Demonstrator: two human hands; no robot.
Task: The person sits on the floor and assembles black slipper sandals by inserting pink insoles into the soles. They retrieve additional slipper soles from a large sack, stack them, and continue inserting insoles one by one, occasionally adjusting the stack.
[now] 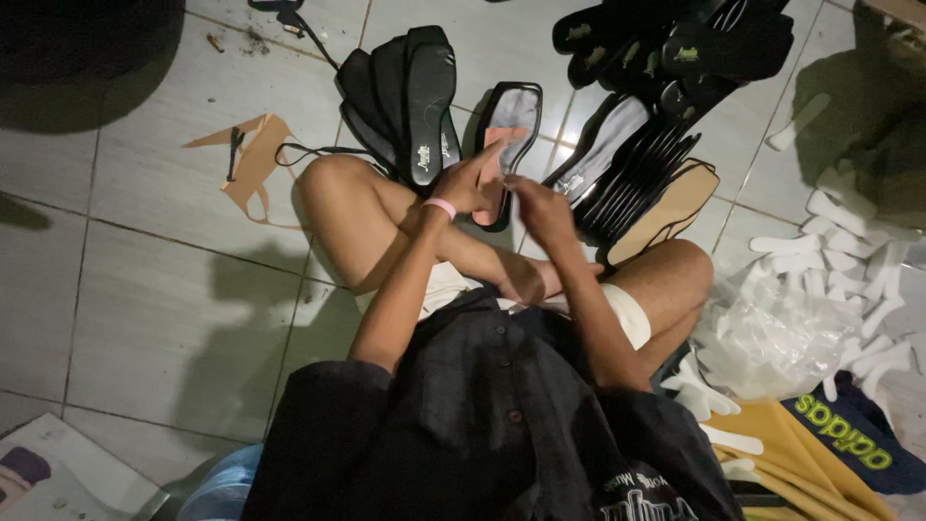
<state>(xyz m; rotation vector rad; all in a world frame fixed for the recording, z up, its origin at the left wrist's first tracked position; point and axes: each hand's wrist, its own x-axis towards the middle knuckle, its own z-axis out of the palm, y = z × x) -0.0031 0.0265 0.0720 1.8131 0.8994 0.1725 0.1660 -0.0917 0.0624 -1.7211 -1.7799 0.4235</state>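
A person sits cross-legged on a pale tiled floor (174, 318), ringed by sandal parts. A fan of black insoles (405, 101) lies at 11 o'clock from the hands, a leaning row of black soles (641, 164) at 2 o'clock, and a heap of finished black sandals (694, 43) further out at 1 o'clock. White plastic inserts (849, 270) and a crumpled clear bag (772, 338) crowd the 4 o'clock side; a brown paper offcut (256, 159) lies at 9 o'clock.

Both hands meet over a black-rimmed sole with a pinkish face (506, 135), held up just above the knees. The left hand (468, 183), a pink band at its wrist, has its fingers wrapped round the sole's lower edge. The right hand (540, 207) is curled, fingertips pinching at the same edge; how tightly cannot be told.

Stock hems in the far and right sides. Open tile remains from 7 to 10 o'clock.
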